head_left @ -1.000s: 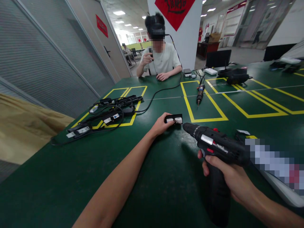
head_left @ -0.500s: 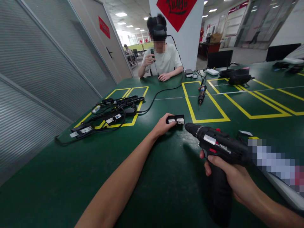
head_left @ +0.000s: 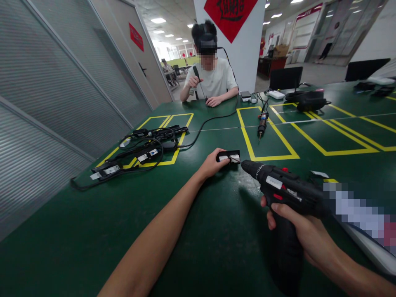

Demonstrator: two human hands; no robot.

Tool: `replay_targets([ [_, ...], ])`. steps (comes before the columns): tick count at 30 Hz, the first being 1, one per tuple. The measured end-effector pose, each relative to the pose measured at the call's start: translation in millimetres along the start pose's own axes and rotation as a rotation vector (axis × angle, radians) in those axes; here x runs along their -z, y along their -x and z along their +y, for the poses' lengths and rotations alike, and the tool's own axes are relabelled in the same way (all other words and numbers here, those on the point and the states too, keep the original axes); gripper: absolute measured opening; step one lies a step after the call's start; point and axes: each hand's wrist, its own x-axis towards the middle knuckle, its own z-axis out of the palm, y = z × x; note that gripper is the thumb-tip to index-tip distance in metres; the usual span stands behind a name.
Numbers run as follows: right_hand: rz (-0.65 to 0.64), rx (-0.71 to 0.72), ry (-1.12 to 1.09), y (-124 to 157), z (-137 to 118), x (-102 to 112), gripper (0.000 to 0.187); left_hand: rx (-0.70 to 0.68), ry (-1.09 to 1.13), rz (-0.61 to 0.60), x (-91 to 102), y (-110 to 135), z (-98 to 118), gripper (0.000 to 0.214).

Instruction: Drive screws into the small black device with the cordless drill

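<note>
My right hand (head_left: 293, 225) is wrapped round the handle of a black cordless drill (head_left: 287, 187) with red details. The drill points left, and its thin bit reaches to a small black case (head_left: 235, 153) with white labels on its near side. My left hand (head_left: 215, 162) grips the left end of that case on the green table, thumb on the near face. The bit's tip lies across the labelled face; whether it touches a screw is too small to tell.
Black power adapters and cables (head_left: 151, 144) lie at left in yellow tape outlines. A corded electric screwdriver (head_left: 262, 123) lies beyond the drill. Opposite, a person (head_left: 213, 74) in a headset holds a screwdriver. A blurred-out device (head_left: 359, 214) lies at right, a black pouch (head_left: 312, 100) farther back.
Both my hands, the case and the drill stay almost in place. Across the table, the person's screwdriver handle has tilted to the left and the hand on it has lowered.
</note>
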Motion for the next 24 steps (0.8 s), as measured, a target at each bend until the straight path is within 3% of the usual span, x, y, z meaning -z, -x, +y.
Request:
replay_targets([
  [8, 0.015, -0.003, 0.038, 1, 3, 0, 0.027, -0.011, -0.013, 0.002, -1.3, -1, 0, 0.042],
  [17, 0.053, 0.068, 0.284, 2, -13, 1, 0.025, -0.035, 0.003, -0.03, -6.4, -6, 2, 0.047],
  [24, 0.037, 0.028, 0.258, -2, -8, 5, 0.024, -0.045, -0.003, -0.018, -7.5, -7, -5, 0.048],
])
